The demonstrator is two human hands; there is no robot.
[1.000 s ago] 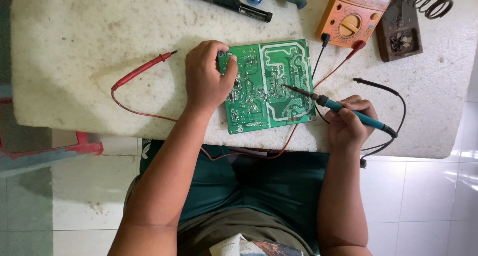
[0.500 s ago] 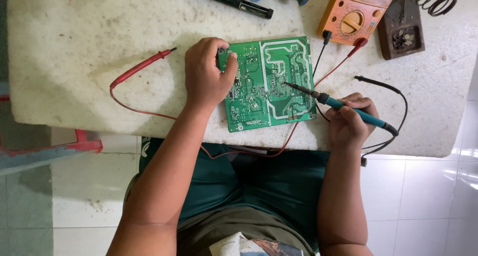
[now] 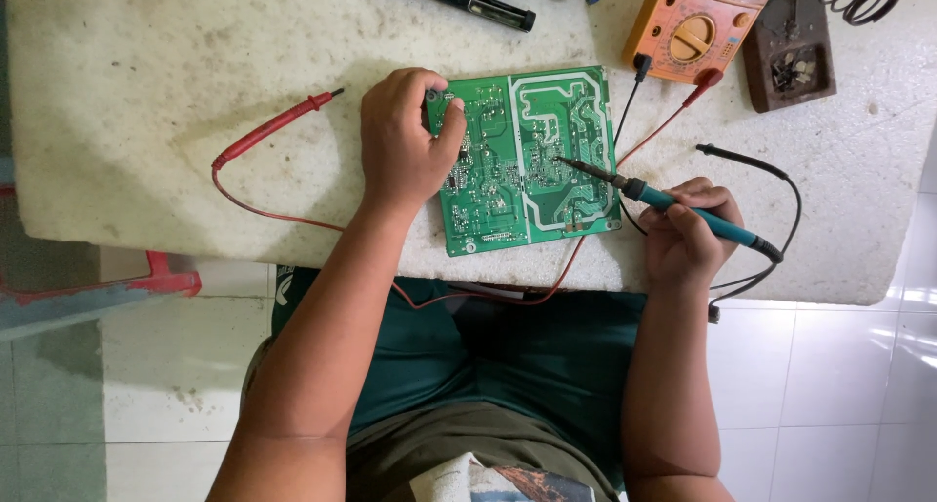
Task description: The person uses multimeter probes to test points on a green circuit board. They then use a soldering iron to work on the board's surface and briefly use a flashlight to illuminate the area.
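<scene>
Board point(image 3: 527, 160) lies between hands, left point(image 3: 402, 141) gripping.

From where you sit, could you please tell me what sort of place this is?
Probably an electronics repair bench: a green circuit board, a soldering iron in the right hand, and an orange multimeter.

One circuit board point(image 3: 527, 156), one soldering iron point(image 3: 673, 201), one multimeter point(image 3: 695, 29), one red probe point(image 3: 273, 129).

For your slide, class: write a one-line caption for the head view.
Left hand steadies a green circuit board while the right hand touches a soldering iron to it.
</scene>
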